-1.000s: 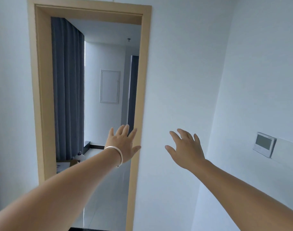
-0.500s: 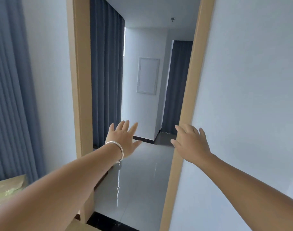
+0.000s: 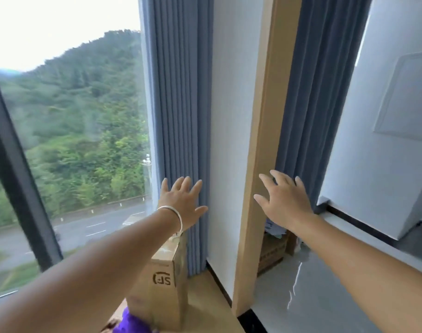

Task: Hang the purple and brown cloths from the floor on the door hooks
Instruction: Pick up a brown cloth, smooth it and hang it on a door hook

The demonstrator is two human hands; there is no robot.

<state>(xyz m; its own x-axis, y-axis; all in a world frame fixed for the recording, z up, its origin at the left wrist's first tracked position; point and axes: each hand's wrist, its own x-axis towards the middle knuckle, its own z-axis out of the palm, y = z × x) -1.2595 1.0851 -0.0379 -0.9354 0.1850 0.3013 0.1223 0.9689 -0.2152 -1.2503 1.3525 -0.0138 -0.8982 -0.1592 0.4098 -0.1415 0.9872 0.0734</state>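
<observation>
A corner of the purple cloth (image 3: 130, 323) shows at the bottom edge, on the floor beside a cardboard box. Most of it is hidden under my left forearm. The brown cloth and the door hooks are out of view. My left hand (image 3: 182, 203), with a silver bangle on the wrist, is stretched forward with fingers spread and holds nothing. My right hand (image 3: 283, 200) reaches out in front of the wooden door frame (image 3: 258, 164), also spread and empty.
A tall cardboard box (image 3: 168, 287) stands on the floor below my left wrist, against blue-grey curtains (image 3: 181, 104). A large window (image 3: 68, 131) fills the left. Through the doorway lie a glossy tile floor (image 3: 308, 296), another box (image 3: 272, 251) and more curtain.
The view has swung left and down: the window, the standing box and the purple cloth have come into view. Both hands stay spread and empty.
</observation>
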